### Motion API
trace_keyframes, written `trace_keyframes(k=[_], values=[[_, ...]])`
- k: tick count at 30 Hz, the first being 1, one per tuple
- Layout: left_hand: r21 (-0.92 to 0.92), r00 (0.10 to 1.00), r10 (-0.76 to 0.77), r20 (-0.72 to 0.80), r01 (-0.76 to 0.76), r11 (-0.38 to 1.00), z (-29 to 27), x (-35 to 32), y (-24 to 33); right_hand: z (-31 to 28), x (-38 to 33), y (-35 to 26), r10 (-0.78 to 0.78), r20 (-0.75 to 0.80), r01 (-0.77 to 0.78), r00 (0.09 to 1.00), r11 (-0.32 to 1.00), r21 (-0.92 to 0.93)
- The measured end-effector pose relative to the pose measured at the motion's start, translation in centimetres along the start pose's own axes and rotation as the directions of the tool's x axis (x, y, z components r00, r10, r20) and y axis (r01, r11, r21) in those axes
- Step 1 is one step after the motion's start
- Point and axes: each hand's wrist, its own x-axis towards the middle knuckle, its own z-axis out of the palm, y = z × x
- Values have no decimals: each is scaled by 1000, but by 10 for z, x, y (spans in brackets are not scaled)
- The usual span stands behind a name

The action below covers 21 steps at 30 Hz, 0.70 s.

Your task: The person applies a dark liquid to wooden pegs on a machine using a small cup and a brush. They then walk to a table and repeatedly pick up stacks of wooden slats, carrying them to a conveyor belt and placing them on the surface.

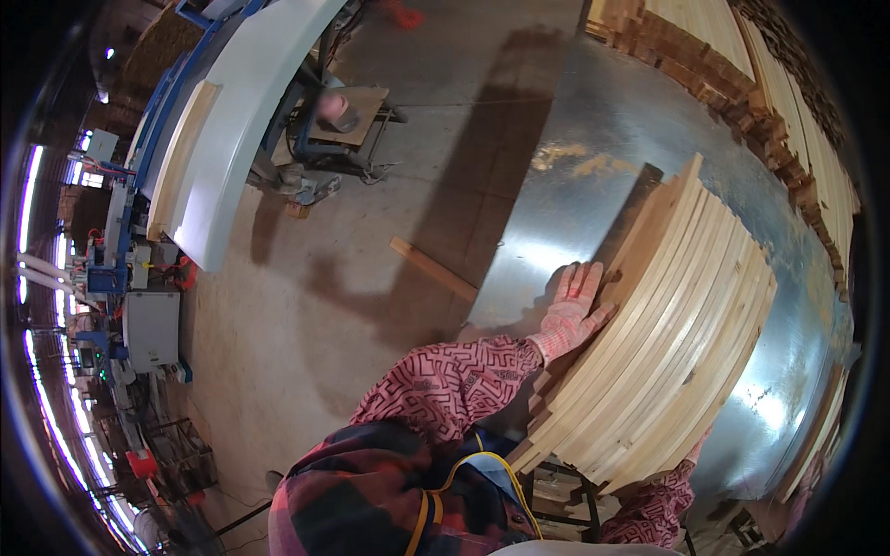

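A stack of long, light wooden boards (663, 324) stands side by side on a shiny metal tabletop (547, 208), its near end jutting past the edge. My left hand (573, 313), in a pale pink knit glove, rests against the left side of the stack. Its fingers are stretched out with the thumb apart, and they grip nothing. At the stack's near right side, only a sliver of my right hand (695, 448) shows above the patterned sleeve; the boards hide its fingers.
More boards (709, 37) are piled along the table's far right side. A single wooden strip (432, 268) lies left of the table. Further left stand a white-topped machine table (250, 111) carrying a board, and a low stand (357, 116). Machinery (148, 324) lines the left.
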Motion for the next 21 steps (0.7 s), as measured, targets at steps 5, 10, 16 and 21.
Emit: trace_keyframes(k=[5,10,16,21], values=[[24,998,27,62,-28,999,-67,-2,-27,34,-123,33,35,-102,-37,994,999,-15],[72,990,133,-42,-130,989,-113,-27,-113,70,-252,70,75,-161,-75,984,997,4],[-425,910,-168,379,332,842,-197,-118,-179,102,-374,119,178,-227,-165,957,983,78],[-386,595,-132,793,657,648,-253,-169,-218,117,-410,140,179,-186,-175,966,984,39]])
